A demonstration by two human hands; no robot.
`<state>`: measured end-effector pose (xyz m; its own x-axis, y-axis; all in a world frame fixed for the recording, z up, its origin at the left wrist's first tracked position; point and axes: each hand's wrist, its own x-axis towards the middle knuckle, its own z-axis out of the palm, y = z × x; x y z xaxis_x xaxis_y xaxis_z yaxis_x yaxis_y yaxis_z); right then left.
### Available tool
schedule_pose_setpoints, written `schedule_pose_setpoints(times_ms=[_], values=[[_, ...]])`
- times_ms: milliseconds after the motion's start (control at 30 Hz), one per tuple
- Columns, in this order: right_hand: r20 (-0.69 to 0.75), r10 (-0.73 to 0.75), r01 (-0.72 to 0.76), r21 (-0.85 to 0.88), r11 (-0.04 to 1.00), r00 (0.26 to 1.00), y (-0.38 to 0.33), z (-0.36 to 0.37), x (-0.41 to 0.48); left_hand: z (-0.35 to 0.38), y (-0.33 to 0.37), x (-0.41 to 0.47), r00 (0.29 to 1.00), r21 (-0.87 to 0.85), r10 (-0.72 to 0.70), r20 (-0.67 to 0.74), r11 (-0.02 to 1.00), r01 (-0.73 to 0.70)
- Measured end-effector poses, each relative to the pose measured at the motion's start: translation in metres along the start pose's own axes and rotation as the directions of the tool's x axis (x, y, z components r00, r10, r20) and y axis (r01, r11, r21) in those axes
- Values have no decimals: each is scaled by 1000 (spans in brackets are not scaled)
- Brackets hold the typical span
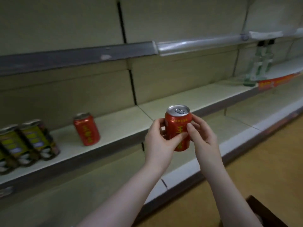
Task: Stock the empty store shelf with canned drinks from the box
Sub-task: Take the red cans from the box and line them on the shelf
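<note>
Dark box point(266, 212) corner enters at 5 o'clock, closest to the lens, beside the right forearm. Both forearms rise from the bottom border toward frame centre.

Left hand point(159, 142) grasps the held can point(178, 123) from its left side: thumb laid across the red front, fingers curled behind. Right hand point(204, 138) grasps the same can from the right: thumb on the front, fingers round the back. Held can position: upright, pull-tab lid up, in the air just in front of the middle shelf point(118, 125) front edge, not touching it.

Middle shelf layout:
- Standing red can point(86, 129) at 9 o'clock from the held can, well apart from it, set back from the front edge.
- Yellow-green cans point(31, 140) at 8 o'clock, grouped near the front edge, cut by the left border.
- Bare shelf surface runs from the standing red can rightward to the glass bottles point(257, 68) at 2 o'clock.
- Red label strip point(277, 81) on the front edge, just beside the bottles.

Upper shelf lip point(78, 57) crosses overhead from 9 to 2 o'clock. Lower shelf point(178, 179) projects forward beneath the hands. Tan floor point(262, 161) lies at 4 o'clock.
</note>
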<state>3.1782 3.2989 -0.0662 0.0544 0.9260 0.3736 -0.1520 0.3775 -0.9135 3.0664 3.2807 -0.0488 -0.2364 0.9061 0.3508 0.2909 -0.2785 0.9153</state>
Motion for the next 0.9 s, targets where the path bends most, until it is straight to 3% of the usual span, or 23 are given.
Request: schedule_pose_setpoints(times_ms=[233, 467, 567, 700, 800, 900], values=[[169, 31, -30, -6, 1000, 985, 5, 107, 20, -90, -25, 33, 977, 88, 5, -214, 996, 15], [223, 35, -38, 8, 999, 974, 20, 180, 40, -149, -46, 63, 966, 289, 23, -258, 956, 54], [242, 57, -57, -7, 998, 969, 35, 197, 48, -168, -56, 69, 956, 476, 54, -288, 875, 94], [256, 104, -102, -22, 995, 961, 54, 208, 57, -188, -71, 77, 916, 585, 112, -386, 797, 149], [270, 127, -122, -34, 992, 955, 65, 212, 64, -196, -82, 84, 904, 624, 121, -410, 760, 181], [304, 153, -138, -73, 988, 940, 75, 214, 68, -197, -95, 89, 915, 599, 109, -389, 785, 161]])
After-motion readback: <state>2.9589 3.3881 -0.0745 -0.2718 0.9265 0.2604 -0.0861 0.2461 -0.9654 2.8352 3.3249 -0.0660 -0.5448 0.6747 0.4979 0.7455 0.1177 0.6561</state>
